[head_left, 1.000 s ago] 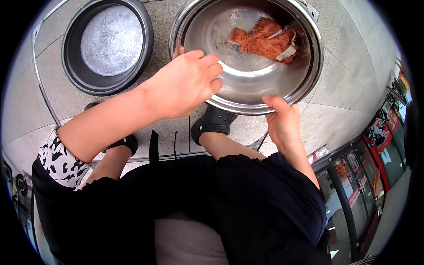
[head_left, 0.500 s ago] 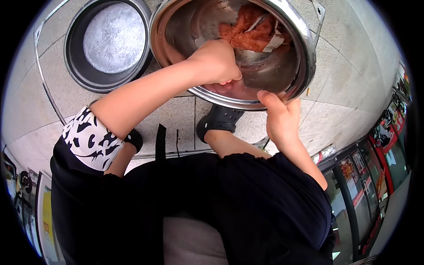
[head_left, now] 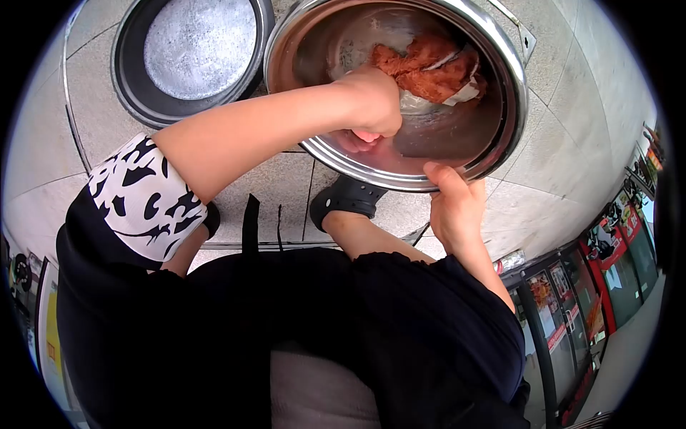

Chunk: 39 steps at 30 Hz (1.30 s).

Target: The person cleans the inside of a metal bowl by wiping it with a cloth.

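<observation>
A shiny metal basin [head_left: 520, 107] is tilted toward me. My right hand [head_left: 457, 207] grips its near rim, thumb on top and fingers underneath. Inside the basin, my left hand [head_left: 371, 104] is closed in a fist near the inner wall; whatever it holds, if anything, is hidden. Just beyond that fist lies a crumpled reddish-brown mass [head_left: 436, 70] with pale pieces in it, whose kind I cannot make out. A faint pink reflection of the hand shows on the metal.
Left of the basin, a dark round tub [head_left: 128, 86] stands on the paving, with foamy whitish liquid [head_left: 200, 46] inside. My feet in black clogs [head_left: 350, 200] are below the basin. A metal strip [head_left: 68, 107] runs along the tiles at left. Shop fronts [head_left: 572, 307] appear at lower right.
The basin, both hands and the tub have shifted slightly right in view. My left fist stays inside the basin and my right hand keeps its hold on the rim.
</observation>
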Available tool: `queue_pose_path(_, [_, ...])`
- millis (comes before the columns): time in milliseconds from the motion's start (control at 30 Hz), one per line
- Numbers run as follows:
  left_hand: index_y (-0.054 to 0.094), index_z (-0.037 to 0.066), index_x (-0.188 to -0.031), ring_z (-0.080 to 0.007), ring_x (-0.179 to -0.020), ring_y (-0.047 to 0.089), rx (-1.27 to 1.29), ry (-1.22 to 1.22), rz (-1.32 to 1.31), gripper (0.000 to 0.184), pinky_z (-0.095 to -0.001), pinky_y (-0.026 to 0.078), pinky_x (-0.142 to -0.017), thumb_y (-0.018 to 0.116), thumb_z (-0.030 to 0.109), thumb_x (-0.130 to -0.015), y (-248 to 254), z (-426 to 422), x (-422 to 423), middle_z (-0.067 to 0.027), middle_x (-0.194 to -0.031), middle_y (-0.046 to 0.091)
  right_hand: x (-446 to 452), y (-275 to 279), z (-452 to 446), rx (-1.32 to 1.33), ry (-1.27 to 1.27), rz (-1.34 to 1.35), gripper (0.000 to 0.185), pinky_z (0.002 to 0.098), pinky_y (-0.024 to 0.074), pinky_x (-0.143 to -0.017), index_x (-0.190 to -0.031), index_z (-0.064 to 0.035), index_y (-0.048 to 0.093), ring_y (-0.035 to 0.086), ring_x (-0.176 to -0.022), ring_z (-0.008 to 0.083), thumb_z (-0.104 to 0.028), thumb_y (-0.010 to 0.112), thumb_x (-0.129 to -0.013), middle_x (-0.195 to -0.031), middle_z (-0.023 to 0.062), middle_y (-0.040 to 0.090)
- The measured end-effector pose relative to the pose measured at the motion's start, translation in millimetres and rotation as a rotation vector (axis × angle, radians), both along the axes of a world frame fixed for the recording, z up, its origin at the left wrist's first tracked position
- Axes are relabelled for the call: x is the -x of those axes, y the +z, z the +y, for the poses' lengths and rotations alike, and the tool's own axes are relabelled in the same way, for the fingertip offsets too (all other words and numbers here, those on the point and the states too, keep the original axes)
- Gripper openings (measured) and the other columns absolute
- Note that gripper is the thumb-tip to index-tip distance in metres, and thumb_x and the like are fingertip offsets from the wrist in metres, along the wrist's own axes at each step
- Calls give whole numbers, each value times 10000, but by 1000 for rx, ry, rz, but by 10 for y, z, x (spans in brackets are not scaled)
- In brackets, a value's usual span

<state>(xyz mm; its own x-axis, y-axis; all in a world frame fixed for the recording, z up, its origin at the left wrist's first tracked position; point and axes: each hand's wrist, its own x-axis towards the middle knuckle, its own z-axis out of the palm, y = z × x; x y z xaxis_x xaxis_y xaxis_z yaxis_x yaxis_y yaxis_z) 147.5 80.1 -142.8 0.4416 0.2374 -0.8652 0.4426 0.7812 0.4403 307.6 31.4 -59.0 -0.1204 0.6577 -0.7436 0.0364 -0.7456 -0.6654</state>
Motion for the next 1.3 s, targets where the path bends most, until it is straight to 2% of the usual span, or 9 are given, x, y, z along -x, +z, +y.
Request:
queue_pose_path(167, [675,-4,-717,-156,-523,633,119,395,-186,65,-228,537,-524,673,61,-727,58,-42,-117,-82,-646,656,-11,-29,-23,-54,-1,6,321,313,422,-870,-1096,16,544,559,-979,174,67,524,-780,-1054,86,600])
queue_pose_path(233, [678,4,-725,-137,-539,636,126,360,-169,64,-228,536,-522,679,67,-730,68,-14,-73,-70,-679,668,15,1,-21,-54,7,39,324,312,418,-875,-1098,13,544,558,-974,173,66,524,-779,-1053,81,599])
queue_pose_path(300, [677,-2,-746,-129,-587,645,-220,-235,50,61,-226,534,-515,697,54,-733,47,16,0,-76,-724,673,-1,-25,-45,-60,-12,19,328,312,419,-874,-1101,12,542,556,-971,171,67,522,-778,-1048,79,598])
queue_pose_path(433, [674,-10,-714,-99,-521,625,86,258,-125,121,-209,526,-509,673,105,-748,103,-37,-30,-43,-658,669,-39,-45,-49,-70,7,-10,338,312,419,-874,-1111,10,534,553,-963,165,64,517,-778,-1037,75,593])
queue_pose_path(667, [684,11,-731,-99,-548,639,-83,-75,6,95,-215,530,-495,692,104,-749,35,-33,23,-55,-686,681,12,10,-21,-41,-24,-23,332,312,416,-870,-1103,12,537,551,-955,157,62,520,-775,-1031,70,592])
queue_pose_path(800, [690,32,-705,-84,-532,635,22,219,-111,94,-213,528,-499,666,113,-746,67,-53,-31,-38,-645,675,-55,-10,-30,-41,52,-18,354,318,409,-880,-1122,12,527,544,-966,161,60,524,-771,-1046,73,584])
queue_pose_path(1033, [684,13,-722,-102,-545,643,-141,-144,17,100,-221,534,-501,680,108,-752,22,-81,28,-59,-677,679,12,19,-25,-13,14,-22,390,323,409,-879,-1161,10,499,538,-969,163,55,520,-775,-1061,75,570])
queue_pose_path(1100, [683,11,-712,-104,-533,641,52,258,-105,89,-227,534,-494,676,96,-736,75,-110,-7,-56,-641,670,-62,-1,-29,-6,39,-2,400,322,410,-879,-1173,9,489,535,-975,163,53,519,-776,-1071,77,565])
queue_pose_path(1300, [678,-6,-707,-101,-517,634,-48,-10,61,105,-236,534,-478,721,90,-706,82,-117,65,-53,-624,666,-8,13,-45,22,-16,-39,404,321,418,-874,-1179,8,482,539,-971,159,50,521,-779,-1065,79,568])
